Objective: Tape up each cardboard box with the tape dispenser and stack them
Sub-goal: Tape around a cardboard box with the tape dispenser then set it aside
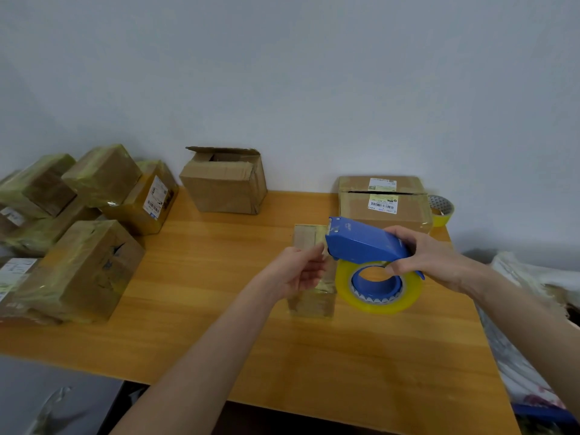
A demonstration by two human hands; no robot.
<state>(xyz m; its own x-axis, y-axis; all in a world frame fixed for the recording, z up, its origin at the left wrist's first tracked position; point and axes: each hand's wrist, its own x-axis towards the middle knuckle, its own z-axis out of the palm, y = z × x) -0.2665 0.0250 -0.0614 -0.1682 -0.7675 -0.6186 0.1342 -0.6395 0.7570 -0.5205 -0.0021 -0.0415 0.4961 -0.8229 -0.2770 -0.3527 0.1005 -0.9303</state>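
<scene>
Over table [204, 309] centre, right grip [430, 259] clasps tape dispenser [361, 243]; left grip [298, 271] pinches its tape end [322, 248].

A plain, pale grey-white wall [314, 73] fills the upper half, evenly and softly lit. Against it stands a wooden table [219, 340] with an orange-brown grained top. Beside its near left corner lies a glossy grey surface [47, 390]. Along the right edge, crumpled pale fabric [521, 356] with a faint floral print is heaped.

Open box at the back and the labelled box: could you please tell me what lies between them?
In the head view, only bare tabletop separates the open box and the labelled box.
</scene>
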